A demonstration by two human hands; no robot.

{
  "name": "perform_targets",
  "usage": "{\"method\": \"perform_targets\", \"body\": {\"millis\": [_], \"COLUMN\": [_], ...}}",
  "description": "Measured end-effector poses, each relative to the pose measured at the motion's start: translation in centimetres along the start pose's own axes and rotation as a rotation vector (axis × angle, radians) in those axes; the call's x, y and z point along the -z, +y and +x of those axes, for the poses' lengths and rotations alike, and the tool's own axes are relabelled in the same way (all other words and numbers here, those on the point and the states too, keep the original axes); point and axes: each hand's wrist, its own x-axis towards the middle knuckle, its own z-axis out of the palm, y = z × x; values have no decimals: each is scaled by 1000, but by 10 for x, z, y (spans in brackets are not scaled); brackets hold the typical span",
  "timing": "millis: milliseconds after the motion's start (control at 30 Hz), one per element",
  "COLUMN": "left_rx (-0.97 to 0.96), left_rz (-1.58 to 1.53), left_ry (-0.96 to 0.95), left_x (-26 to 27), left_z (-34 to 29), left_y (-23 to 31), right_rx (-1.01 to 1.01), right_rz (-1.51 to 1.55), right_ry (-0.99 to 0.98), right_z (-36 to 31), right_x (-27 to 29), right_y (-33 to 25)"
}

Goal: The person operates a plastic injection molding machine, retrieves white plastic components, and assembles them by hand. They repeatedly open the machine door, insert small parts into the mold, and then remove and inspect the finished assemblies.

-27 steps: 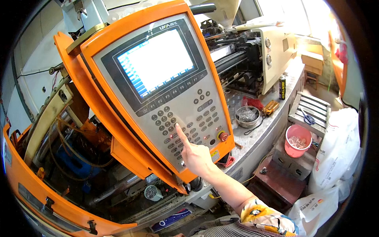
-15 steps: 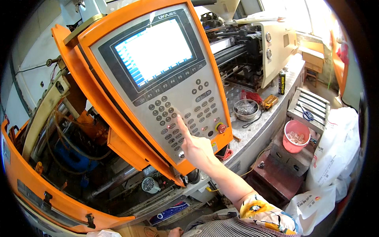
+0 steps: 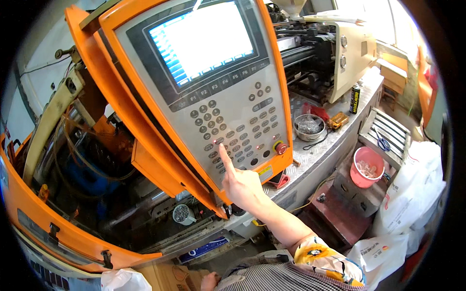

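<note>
Your right hand (image 3: 241, 188) hides part of the keypad (image 3: 236, 135), and whether its fingertip presses a key cannot be told. Glare hides most of the screen (image 3: 211, 43). The lower edge crops your left hand (image 3: 210, 281) and a white plastic bag (image 3: 125, 281); the upper edge cuts the orange-framed control panel (image 3: 228, 97).

Glaring window (image 3: 381, 18) upper right — wooden stand (image 3: 392, 75) beneath — pale wall (image 3: 43, 82) left
</note>
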Motion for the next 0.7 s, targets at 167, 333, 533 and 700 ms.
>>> {"method": "perform_targets", "body": {"millis": [167,333,533,700], "left_rx": [5,-152,326,51], "left_rz": [42,-130,83,-524], "left_ry": [271,1151,2190,2123], "left_x": [17,92,220,278], "left_z": [-39,-77,-177,-197], "left_y": [17,18,-55,-108], "right_rx": [-20,93,288,492], "right_rz": [35,87,210,277], "right_ry": [-11,61,31,-112], "right_z": [-2,-1,-20,-28], "right_x": [2,-6,-32,-58], "right_y": [-5,-13,-42,-59]}}
